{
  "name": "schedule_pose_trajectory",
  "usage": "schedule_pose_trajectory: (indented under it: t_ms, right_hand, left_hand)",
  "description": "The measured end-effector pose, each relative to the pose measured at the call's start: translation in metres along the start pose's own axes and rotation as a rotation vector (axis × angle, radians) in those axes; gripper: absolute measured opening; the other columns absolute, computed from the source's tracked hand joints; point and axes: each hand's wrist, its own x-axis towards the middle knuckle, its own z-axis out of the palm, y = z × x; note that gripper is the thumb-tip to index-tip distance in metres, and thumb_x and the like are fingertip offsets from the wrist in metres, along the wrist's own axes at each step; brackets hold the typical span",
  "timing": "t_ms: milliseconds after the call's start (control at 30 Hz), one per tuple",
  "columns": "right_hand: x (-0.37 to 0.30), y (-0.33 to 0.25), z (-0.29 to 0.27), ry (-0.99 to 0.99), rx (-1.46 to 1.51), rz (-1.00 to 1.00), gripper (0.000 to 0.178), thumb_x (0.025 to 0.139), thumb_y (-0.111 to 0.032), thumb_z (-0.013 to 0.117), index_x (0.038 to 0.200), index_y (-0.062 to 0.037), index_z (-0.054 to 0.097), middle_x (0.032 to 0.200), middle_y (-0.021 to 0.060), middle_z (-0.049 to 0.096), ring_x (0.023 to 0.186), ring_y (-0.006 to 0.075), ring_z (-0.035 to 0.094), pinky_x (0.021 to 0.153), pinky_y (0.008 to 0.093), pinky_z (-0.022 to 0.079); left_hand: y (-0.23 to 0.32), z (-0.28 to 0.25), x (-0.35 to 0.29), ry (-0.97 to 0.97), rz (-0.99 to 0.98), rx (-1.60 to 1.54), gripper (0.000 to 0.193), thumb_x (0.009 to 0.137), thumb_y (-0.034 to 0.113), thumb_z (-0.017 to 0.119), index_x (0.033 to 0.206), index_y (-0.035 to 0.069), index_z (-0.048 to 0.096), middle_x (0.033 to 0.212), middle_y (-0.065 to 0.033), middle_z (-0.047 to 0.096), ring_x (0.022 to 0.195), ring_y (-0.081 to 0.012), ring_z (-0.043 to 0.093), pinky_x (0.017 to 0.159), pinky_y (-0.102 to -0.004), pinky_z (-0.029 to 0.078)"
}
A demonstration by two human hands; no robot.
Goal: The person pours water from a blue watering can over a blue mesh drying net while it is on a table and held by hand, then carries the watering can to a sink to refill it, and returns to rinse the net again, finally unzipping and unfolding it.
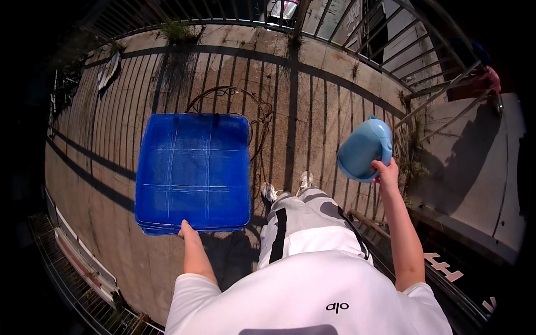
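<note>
The stack of blue trays (192, 167) extends forward from the left hand (188, 229), which meets it at the near edge and is far closer to it than the right hand (386, 170). The stack is almost square, its slightly longer axis pointing away from the body. The left thumb presses on that edge, apparently pinching it; the fingers beneath are hidden. On the person's right, well apart from the trays, the light-blue jug (360, 148) sits forward and left of the right hand, whose fingers are curled around its handle, and it leans with its long axis slanting. Counted, there is one jug and one stack, its layered rims suggesting at least two trays, though the exact number cannot be told. Two shoes (269, 192) and one rusty hoop (228, 89) show over the floor (329, 106).
</note>
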Motion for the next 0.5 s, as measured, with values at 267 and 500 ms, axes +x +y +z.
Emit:
schedule_pose_trajectory:
  t_ms: [267, 500]
  right_hand:
    - [0.005, 0.006, -0.001, 0.0, -0.095, 0.012, 0.017, 0.075, -0.009, 0.062, 0.088, -0.008, 0.051, 0.068, 0.0024, 0.056, 0.056, 0.0113, 0.054, 0.038, 0.0248, 0.041]
    - [0.004, -0.005, 0.014, -0.031, -0.061, -0.002, 0.018, 0.074, -0.011, 0.064, 0.086, -0.0095, 0.052, 0.068, 0.0016, 0.056, 0.055, 0.009, 0.052, 0.039, 0.0211, 0.042]
  left_hand:
    - [0.102, -0.007, -0.023, -0.276, 0.162, -0.234, 0.028, 0.046, -0.009, 0.04, 0.074, -0.006, 0.042, 0.09, -0.0172, 0.053, 0.08, -0.0328, 0.056, 0.074, -0.0404, 0.05]
    - [0.239, -0.033, -0.161, -0.407, 0.984, -0.238, 0.022, 0.059, -0.01, 0.044, 0.076, 0.0, 0.053, 0.081, -0.0075, 0.058, 0.068, -0.0172, 0.053, 0.064, -0.0289, 0.045]
